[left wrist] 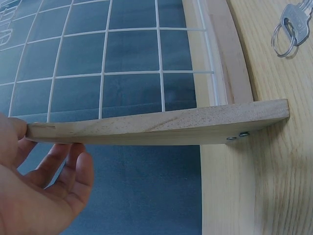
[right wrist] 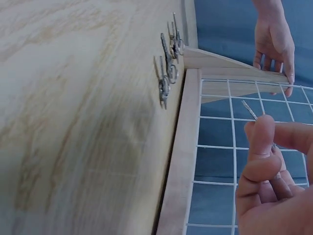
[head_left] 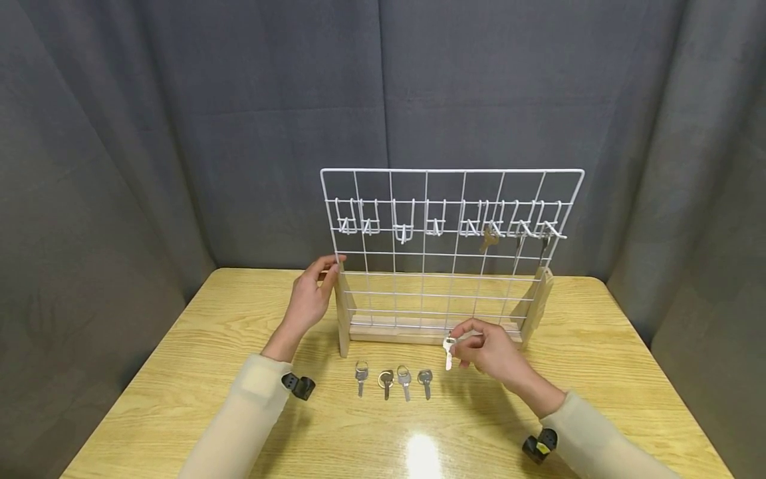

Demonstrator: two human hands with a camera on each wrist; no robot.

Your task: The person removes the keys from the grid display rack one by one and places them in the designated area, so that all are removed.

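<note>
My right hand pinches a silver key by its head, in front of the rack's wooden base. In the right wrist view, only the key's thin blade sticks out past the fingers. With my left hand I grip the top of the rack's left wooden support, thumb side on one face and fingertips on the other. A white wire grid rack stands upright between two wooden supports. Several loose keys with rings lie in a row on the table before it.
White hooks line the upper grid. A brass-coloured key hangs towards the right, with darker keys on the hooks beyond it. The rack stands on a wooden table, with grey curtains behind and at the sides.
</note>
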